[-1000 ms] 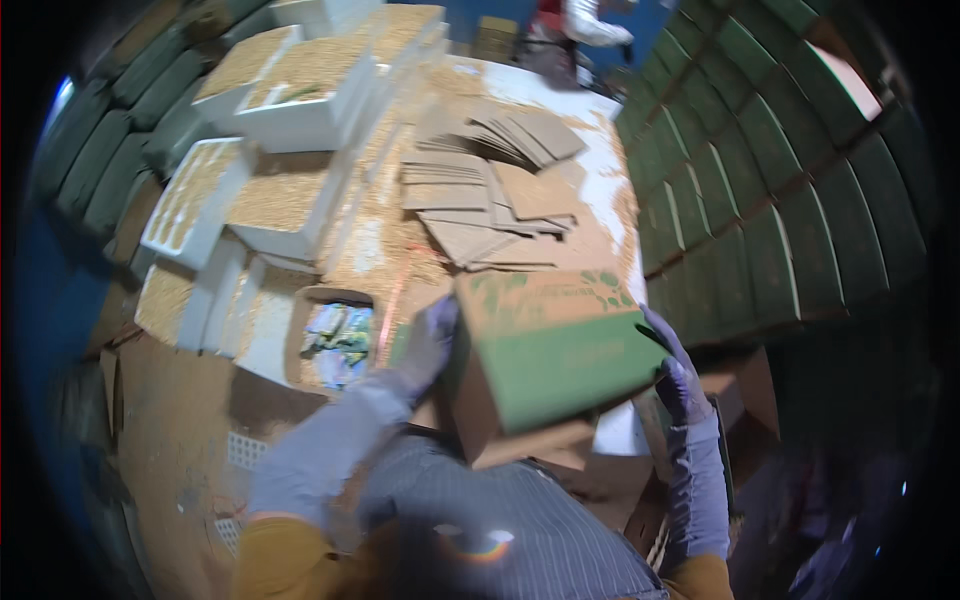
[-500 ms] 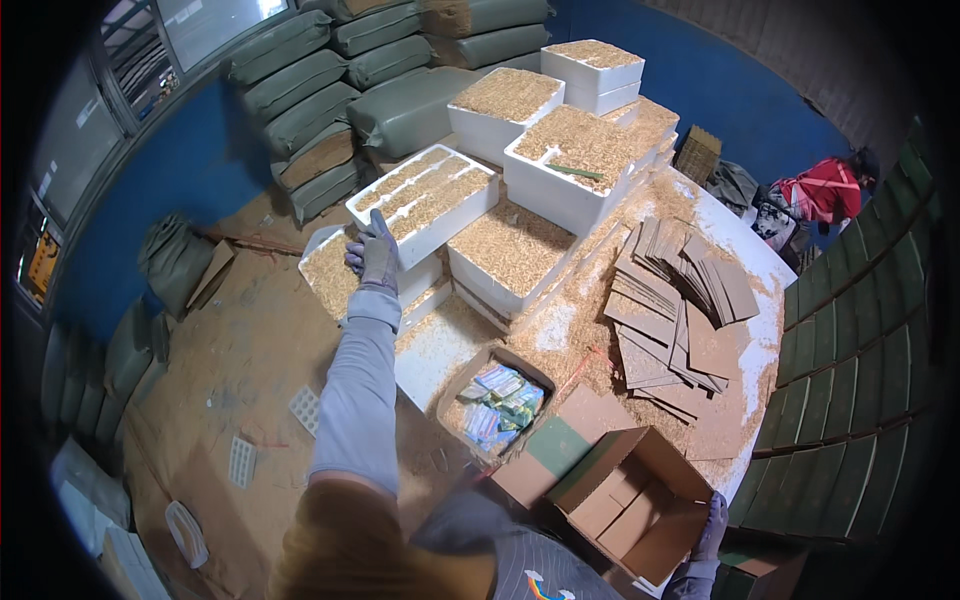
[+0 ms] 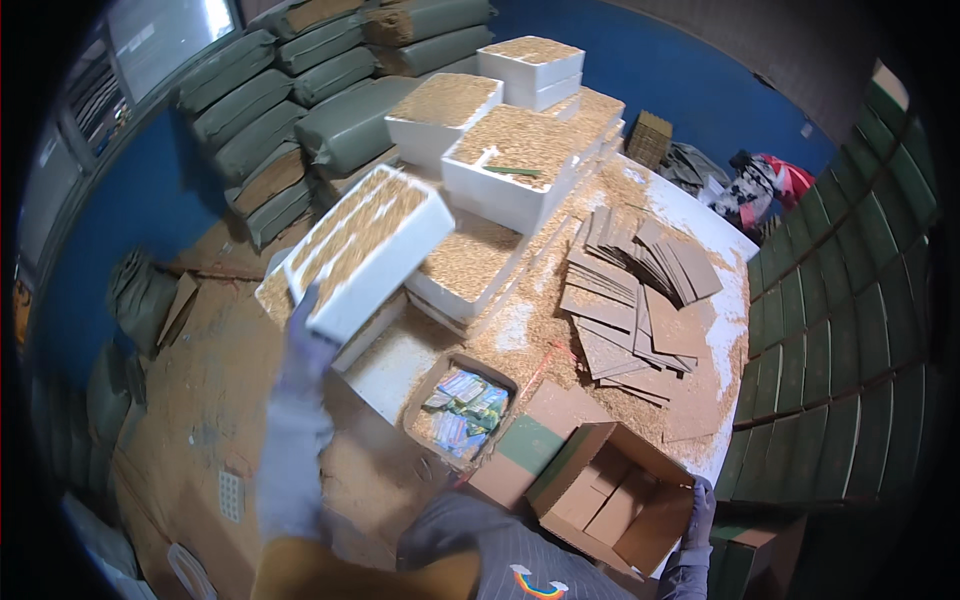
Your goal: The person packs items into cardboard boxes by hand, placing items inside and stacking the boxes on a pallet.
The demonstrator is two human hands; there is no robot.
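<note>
My left hand (image 3: 312, 338), gloved and blurred, grips the near corner of a white foam box (image 3: 385, 275) filled with wood shavings. That box is tilted and partly off the stack of shavings-filled boxes beneath it. At the lower right, my gloved right hand (image 3: 704, 512) clasps the right edge of an open, bare-inside cardboard box (image 3: 655, 462). Its green-and-brown flap (image 3: 515, 445) spreads to the left. Between my hands stands a small bin (image 3: 415, 425) holding colourful packets (image 3: 465, 410).
More foam boxes (image 3: 500, 200) of shavings stand behind. Loose cardboard sheets (image 3: 655, 310) lie on the shavings-strewn white table (image 3: 740, 225). Green cartons (image 3: 790, 400) are stacked along the right. Full green sacks (image 3: 235, 110) pile up at the back left. An egg-tray-like sheet (image 3: 231, 497) lies on the floor.
My left hand has pulled the foam box toward me and tilted it. My right hand stays on the cardboard box. The whole view has shifted, and the person in red at the back shows less.
</note>
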